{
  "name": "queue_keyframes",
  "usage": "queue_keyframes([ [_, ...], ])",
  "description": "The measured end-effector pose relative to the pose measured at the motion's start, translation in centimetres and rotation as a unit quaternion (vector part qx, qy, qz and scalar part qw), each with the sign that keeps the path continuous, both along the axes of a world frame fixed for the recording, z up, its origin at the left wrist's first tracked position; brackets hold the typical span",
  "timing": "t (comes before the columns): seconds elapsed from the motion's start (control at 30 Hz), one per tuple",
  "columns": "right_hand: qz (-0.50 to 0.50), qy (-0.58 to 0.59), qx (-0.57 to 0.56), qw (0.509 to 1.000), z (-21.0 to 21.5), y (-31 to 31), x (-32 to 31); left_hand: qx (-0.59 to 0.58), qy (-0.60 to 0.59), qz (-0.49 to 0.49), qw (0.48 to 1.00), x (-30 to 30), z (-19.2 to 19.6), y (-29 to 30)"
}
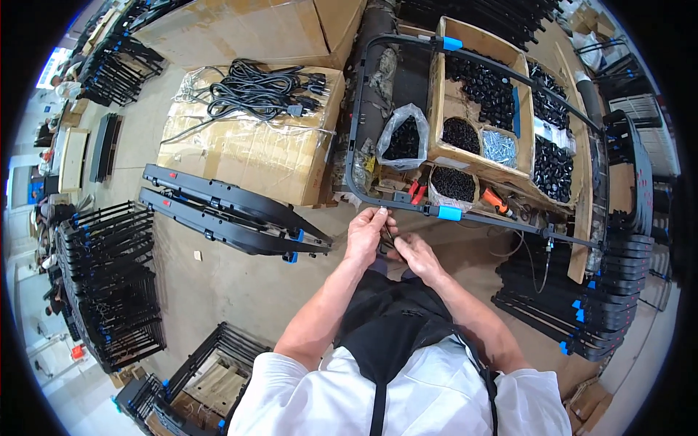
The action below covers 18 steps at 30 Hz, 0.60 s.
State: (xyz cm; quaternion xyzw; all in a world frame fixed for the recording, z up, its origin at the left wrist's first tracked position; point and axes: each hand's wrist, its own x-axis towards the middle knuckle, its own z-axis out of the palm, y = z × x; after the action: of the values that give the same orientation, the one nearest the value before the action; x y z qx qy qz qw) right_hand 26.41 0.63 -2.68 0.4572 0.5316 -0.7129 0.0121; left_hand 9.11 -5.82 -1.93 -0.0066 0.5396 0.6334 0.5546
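Frame (422,208), black with blue clips, lies at the bench in front of the person; near bar just beyond the hands, far bar passing above the box (435,109).

Head view. Left hand (369,232): thumb and forefinger together at the underside of the near bar, touching it; whether they clamp the bar or a small part, cannot tell. Right hand (416,256): just beside the left and slightly lower, fingers curled closed about a slim dark item (392,247), too small to identify.

Within the frame's outline: clear bag (406,138) of small black parts, left of the box; tub (452,184) of black pieces, near the bar; red pliers (416,192) between bag and bar; orange-handled tool (496,201) right of the tub. Box is cardboard, divided; compartments hold black caps (494,98), black screws (461,135) and silver screws (499,147), the last two side by side.

Left of the bench: carton (240,160) with coiled black cables (265,91) on top. Two dark rails (218,193) lie roughly parallel, nearer than the carton. Stacked frames (611,291) stand to the right, close to the bench.
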Motion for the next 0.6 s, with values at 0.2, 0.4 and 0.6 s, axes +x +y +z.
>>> queue_keyframes([
  [0.2,0.008,0.045,0.019,0.999,1.4,-1.9,-0.2,-0.061,0.009,-0.035,0.997,-0.8,0.3,-0.1],
  [0.4,-0.013,0.037,-0.008,0.999,0.9,-2.6,-1.0,-0.015,0.052,0.006,0.999,0.4,0.3,-0.3],
  [0.6,-0.011,0.03,-0.024,0.999,1.2,-2.3,-0.7,-0.044,0.01,0.073,0.996,1.3,0.4,-0.2],
])
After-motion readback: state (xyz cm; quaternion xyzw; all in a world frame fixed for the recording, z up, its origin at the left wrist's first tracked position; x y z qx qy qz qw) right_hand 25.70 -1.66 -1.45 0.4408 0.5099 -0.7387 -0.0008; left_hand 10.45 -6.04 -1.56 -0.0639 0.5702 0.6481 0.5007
